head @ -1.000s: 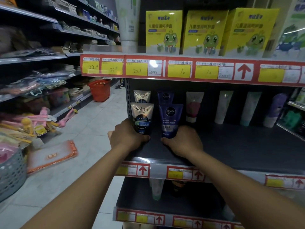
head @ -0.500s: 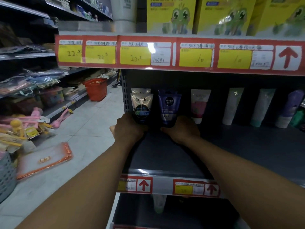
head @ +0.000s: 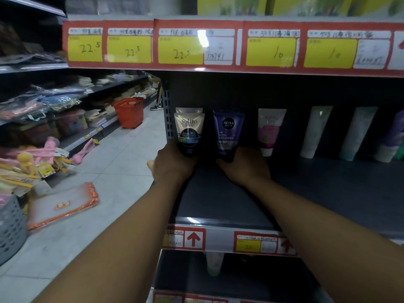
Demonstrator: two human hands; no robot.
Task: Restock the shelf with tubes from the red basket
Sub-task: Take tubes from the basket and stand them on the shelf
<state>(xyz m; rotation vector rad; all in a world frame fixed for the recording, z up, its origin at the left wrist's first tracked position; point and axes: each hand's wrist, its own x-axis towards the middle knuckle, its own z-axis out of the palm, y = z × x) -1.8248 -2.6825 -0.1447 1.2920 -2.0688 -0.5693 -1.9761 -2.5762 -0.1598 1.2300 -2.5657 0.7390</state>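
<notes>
Tubes stand deep on the shelf (head: 218,204) while your left hand (head: 172,166) grips Softto (head: 189,136), right hand (head: 244,166) seemingly Nivea (head: 228,134); basket (head: 129,111) waits.

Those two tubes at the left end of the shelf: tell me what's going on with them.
A person is stocking the dark shelf. The left hand grips the base of a Softto tube, standing it upright in front of another Softto tube. The right hand holds the base of a Nivea Men tube beside it. Both tubes are near the back, not yet released. The red basket sits down the aisle on the floor.
</notes>
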